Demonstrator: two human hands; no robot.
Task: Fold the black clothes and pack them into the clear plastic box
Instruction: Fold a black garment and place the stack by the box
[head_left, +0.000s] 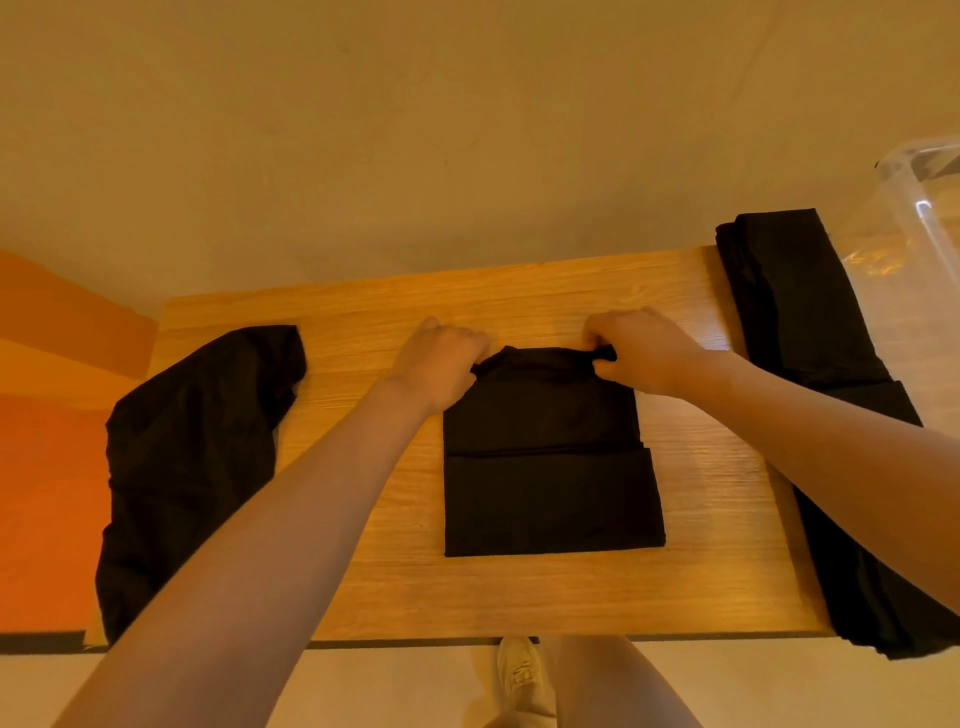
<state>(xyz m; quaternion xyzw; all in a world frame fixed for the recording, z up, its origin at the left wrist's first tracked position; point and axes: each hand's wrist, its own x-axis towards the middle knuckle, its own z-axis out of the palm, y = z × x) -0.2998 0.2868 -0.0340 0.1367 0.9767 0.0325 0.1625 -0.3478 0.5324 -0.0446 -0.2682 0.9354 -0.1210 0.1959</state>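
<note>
A black garment (545, 467), folded into a rectangle, lies in the middle of the wooden table (363, 587). My left hand (441, 364) grips its far left corner. My right hand (641, 351) pinches its far right corner, and the far edge is lifted and bunched between the two hands. A crumpled black garment (192, 457) lies at the table's left edge. A long folded black garment (810, 374) lies along the right edge and hangs over the front. Part of the clear plastic box (914, 218) shows at the far right.
The table stands against a pale wall. An orange surface (47, 467) lies to its left. Below the table's front edge I see the person's leg and a light shoe (519, 675) on a pale floor.
</note>
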